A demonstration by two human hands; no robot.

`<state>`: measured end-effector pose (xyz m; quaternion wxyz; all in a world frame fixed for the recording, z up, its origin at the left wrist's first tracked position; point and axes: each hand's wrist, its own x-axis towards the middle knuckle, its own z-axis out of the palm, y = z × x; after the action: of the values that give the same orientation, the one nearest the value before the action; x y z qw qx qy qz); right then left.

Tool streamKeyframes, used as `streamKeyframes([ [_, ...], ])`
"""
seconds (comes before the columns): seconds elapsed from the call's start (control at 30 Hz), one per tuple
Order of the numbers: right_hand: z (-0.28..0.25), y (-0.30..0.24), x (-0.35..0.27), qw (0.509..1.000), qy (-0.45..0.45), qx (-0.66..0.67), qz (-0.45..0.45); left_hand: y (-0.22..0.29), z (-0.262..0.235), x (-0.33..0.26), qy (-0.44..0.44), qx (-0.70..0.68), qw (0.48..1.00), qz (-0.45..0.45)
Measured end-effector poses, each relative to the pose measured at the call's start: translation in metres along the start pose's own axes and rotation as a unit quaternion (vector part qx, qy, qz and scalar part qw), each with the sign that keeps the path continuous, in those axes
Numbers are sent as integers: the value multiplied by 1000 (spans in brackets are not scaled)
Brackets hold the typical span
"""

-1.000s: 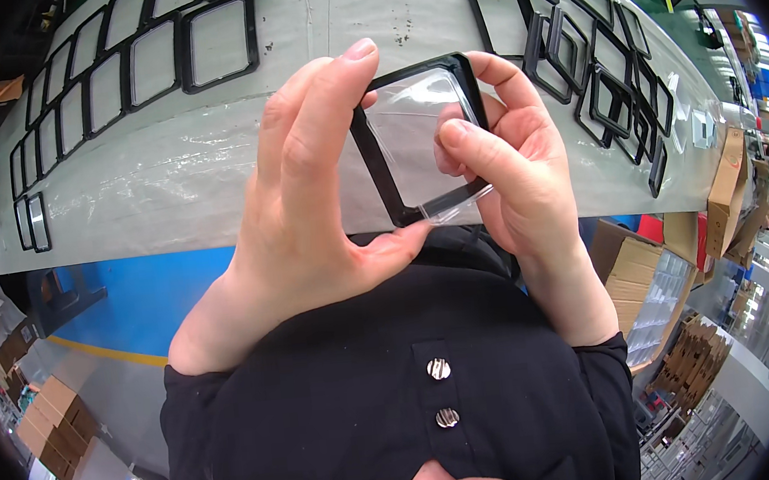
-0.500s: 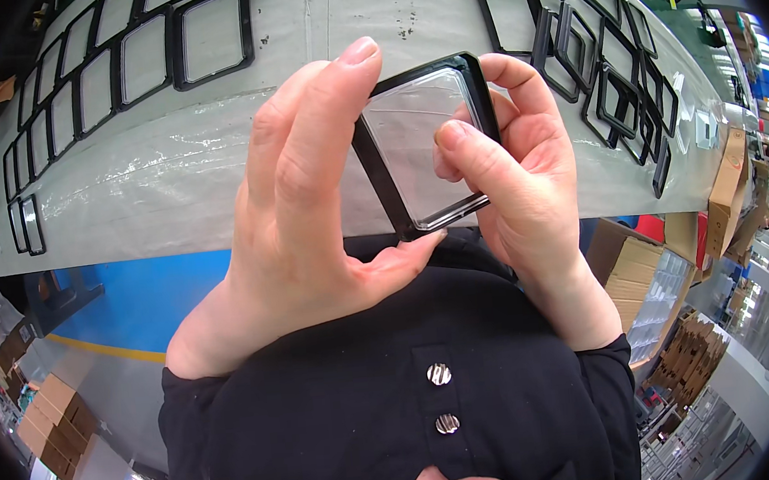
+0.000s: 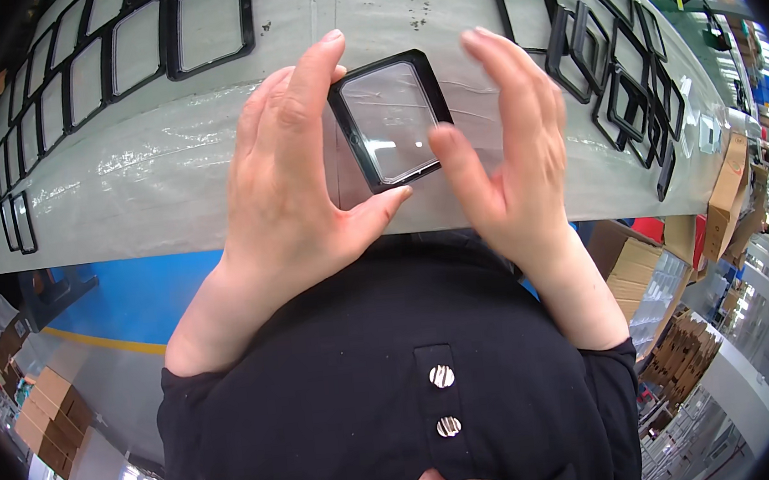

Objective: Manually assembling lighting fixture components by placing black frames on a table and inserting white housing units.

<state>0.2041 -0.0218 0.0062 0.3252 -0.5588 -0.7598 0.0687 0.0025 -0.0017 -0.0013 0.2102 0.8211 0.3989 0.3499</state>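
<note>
A black rectangular frame with a clear pane (image 3: 394, 116) is tilted above the table, in front of my chest. My left hand (image 3: 282, 171) holds it, the thumb at its lower edge and the fingers at its upper left corner; the index finger sticks up past that corner. On the other side, my right hand (image 3: 516, 151) is spread, with nothing in it. Its thumb tip is close to the frame's right edge; whether it touches cannot be told.
Rows of similar frames (image 3: 137, 49) lie on the sheet-covered table (image 3: 159, 168) at the far left. Loose, overlapping black frames (image 3: 614, 96) are heaped at the right. Cardboard boxes (image 3: 629, 260) stand beyond the table's near right edge.
My right hand has let go of the frame's right side and opened, its fingers moving away. The frame has shifted slightly left and turned, staying in my left hand.
</note>
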Motion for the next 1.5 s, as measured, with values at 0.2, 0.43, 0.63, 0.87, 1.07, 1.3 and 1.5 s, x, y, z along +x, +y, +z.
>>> streamKeyframes([
  [0.2,-11,-26,-15,957,-191,-211,-55,-6,2,4,-28,-6,1000,3],
  [0.43,1,-37,-2,964,-155,-197,-87,1,2,-2,-51,85,995,-30],
  [0.63,-35,-35,-24,973,-127,-185,-59,-5,-61,-40,-92,171,979,-64],
  [0.87,-49,-27,-37,982,-75,-165,-45,-68,-152,-101,-18,355,915,-190],
  [1.07,-57,-33,-45,987,-63,-143,-32,-128,-214,-122,20,448,865,-227],
  [1.3,-88,-4,-60,989,-37,-139,31,-188,-262,-132,25,426,888,-171],
  [1.5,-174,95,-100,948,93,-249,177,-76,-147,-7,79,270,959,-32],
])
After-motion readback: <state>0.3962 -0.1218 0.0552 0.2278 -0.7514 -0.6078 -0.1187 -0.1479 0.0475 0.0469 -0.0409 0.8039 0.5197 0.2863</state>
